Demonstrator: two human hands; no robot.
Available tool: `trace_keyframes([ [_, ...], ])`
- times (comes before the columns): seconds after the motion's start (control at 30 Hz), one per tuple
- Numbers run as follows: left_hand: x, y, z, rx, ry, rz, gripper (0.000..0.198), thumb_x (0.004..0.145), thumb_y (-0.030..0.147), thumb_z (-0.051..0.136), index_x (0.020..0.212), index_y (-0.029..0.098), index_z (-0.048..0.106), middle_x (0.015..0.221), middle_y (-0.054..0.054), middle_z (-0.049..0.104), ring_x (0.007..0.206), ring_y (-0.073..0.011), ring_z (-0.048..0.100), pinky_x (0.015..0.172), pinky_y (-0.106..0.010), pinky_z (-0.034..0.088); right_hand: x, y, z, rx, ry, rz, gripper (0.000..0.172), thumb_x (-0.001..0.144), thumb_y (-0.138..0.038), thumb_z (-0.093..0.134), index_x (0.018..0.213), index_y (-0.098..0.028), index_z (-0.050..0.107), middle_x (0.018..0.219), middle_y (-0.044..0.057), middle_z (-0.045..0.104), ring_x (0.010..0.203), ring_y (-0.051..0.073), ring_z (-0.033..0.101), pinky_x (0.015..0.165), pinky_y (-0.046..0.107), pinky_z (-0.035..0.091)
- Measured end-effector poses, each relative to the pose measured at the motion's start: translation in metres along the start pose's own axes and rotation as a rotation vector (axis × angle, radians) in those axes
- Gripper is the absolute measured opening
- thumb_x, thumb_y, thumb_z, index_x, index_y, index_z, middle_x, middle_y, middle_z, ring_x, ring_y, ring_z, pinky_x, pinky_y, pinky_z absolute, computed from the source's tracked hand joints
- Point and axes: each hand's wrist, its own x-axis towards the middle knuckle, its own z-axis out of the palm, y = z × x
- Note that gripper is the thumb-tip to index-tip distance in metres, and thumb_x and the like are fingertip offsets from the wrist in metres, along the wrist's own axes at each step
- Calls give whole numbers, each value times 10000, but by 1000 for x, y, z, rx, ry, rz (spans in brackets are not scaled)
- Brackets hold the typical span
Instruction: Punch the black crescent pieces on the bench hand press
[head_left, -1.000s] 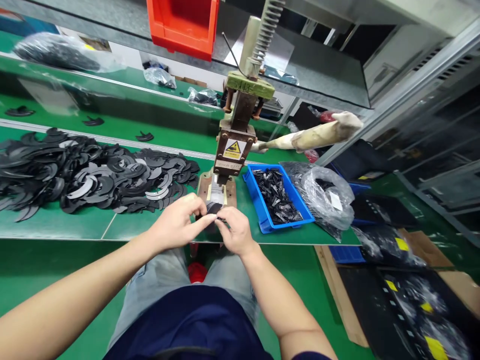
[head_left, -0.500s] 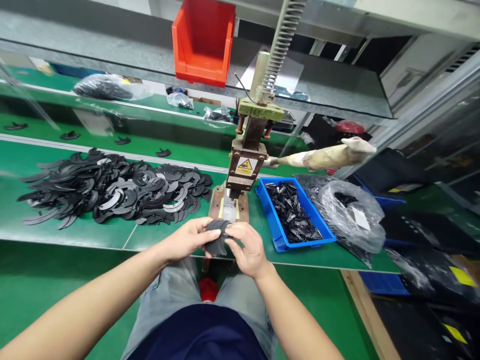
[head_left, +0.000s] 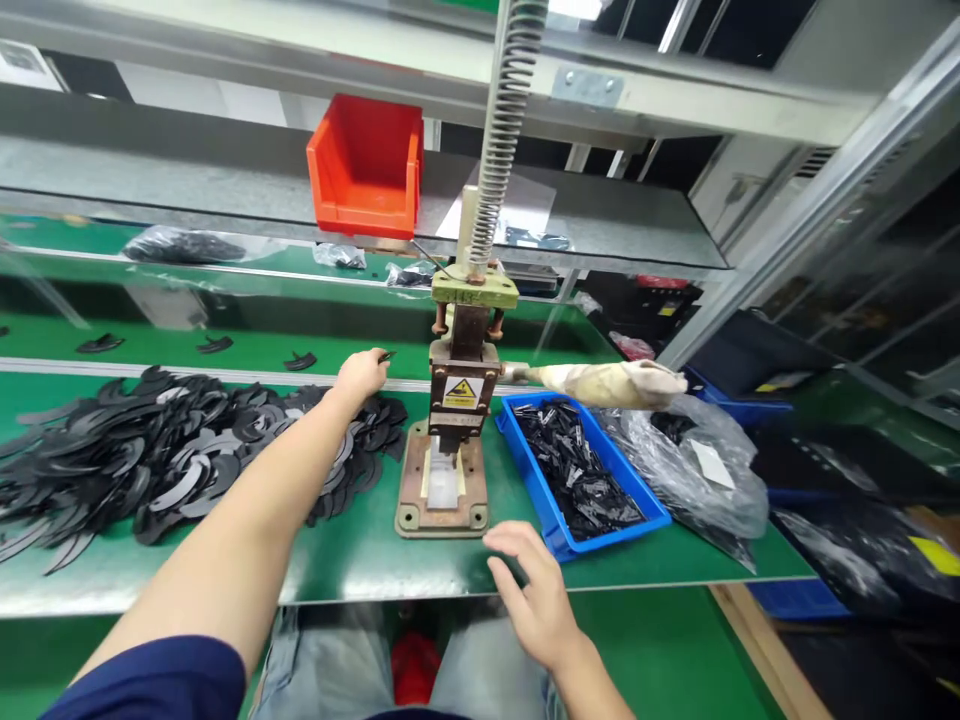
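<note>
My left hand (head_left: pixel 362 372) is stretched far out over the back of the pile of black crescent parts (head_left: pixel 172 450), left of the hand press (head_left: pixel 459 385). Its fingers pinch a thin black crescent part (head_left: pixel 387 355), seen edge-on, near the green conveyor belt (head_left: pixel 150 350). Near the table's front edge my right hand (head_left: pixel 529 590) hovers with its fingers spread and nothing in it, just in front of the press base plate (head_left: pixel 442 500) and beside the corner of the blue bin (head_left: pixel 532 478).
The blue bin holds several small black pieces. The press's cloth-wrapped lever (head_left: pixel 611 380) sticks out to the right above it. A clear plastic bag (head_left: pixel 694 465) lies right of the bin. A red bin (head_left: pixel 365 165) sits on the shelf. Single parts (head_left: pixel 214 345) lie on the belt.
Both hands held a black part together at the table's front edge. Now the left hand has reached far forward with it, and the right hand has let go and opened.
</note>
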Motion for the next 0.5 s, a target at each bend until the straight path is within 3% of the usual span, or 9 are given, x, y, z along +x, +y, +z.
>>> trace_keyframes([
  [0.1,10,8,9,8,-19,11,395,981,289,591,1305,116,736,1332,-211,759,1253,-338,690,1094,-379,486,-2,8,-25,-75,28,4,258,962,-186,624,1174,-299,718,1096,87,773,1033,263,770,858,438,696],
  [0.23,-28,0,18,-18,-57,74,326,1000,322,564,1203,184,779,1333,-151,769,1238,-323,697,1087,-366,495,4,42,-74,-223,64,48,194,969,-229,647,1123,-299,741,1113,81,776,1058,264,760,915,462,670],
  [0.33,-90,-7,20,-162,-4,132,329,1029,407,527,1142,227,777,1280,-109,785,1193,-302,707,1069,-365,509,21,82,-110,-467,-55,235,237,985,-357,636,1182,-275,738,1240,97,768,1192,290,724,1083,528,596],
  [0.43,-170,-8,26,-392,81,142,294,1022,475,547,1045,271,756,1152,-92,793,1089,-289,713,1000,-391,545,44,120,-128,-700,-360,482,525,896,-446,728,1362,-211,673,1400,159,718,1308,354,669,1156,548,527],
  [0.5,-224,-6,35,-489,69,173,238,1016,471,574,1007,300,740,1114,-82,787,1067,-285,706,986,-417,554,57,137,-128,-742,-488,539,677,812,-467,805,1408,-188,644,1401,186,715,1298,374,672,1129,525,529],
])
